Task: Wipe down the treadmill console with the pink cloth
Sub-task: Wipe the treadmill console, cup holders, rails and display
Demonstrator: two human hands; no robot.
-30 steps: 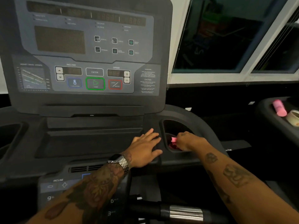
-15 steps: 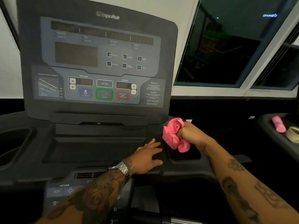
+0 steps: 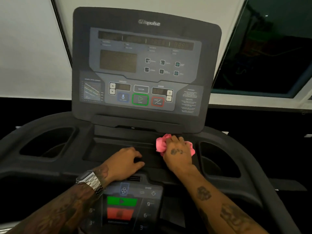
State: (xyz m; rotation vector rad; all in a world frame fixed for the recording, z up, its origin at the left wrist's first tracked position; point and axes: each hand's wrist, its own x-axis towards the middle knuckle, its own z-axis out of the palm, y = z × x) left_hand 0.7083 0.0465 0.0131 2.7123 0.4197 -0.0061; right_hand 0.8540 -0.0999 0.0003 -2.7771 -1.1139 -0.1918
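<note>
Right then, I saw my right hand (image 3: 177,152) pressing down on the pink cloth (image 3: 161,144), with the fingers curled over it so the grip was clamped on the bunched cloth. The cloth sat on the flat dark shelf of the treadmill console (image 3: 146,65), just below the upright screen panel and toward its right side. Bits of pink stuck out on both sides of my hand.

My left hand (image 3: 125,161) rested on the same shelf, just left of the cloth hand and not touching it. Its fingers bent over the front lip of the shelf, so that grip was curled on the shelf edge, though I could not see the fingertips well. A silver watch (image 3: 89,182) was on that wrist.

On the screen panel I saw a green start button (image 3: 140,99) in the middle near the bottom, with a red stop button (image 3: 157,101) just right of it. The numbers above were dark and blurry.

A deep cup holder (image 3: 49,142) sat left of the shelf and another cup holder (image 3: 219,159) sat right of it. Below my hands, nearer to me than the shelf, was a small lower panel (image 3: 131,205) with a green bar and a red bar on it. A dark window (image 3: 270,48) was behind the console on the right.
</note>
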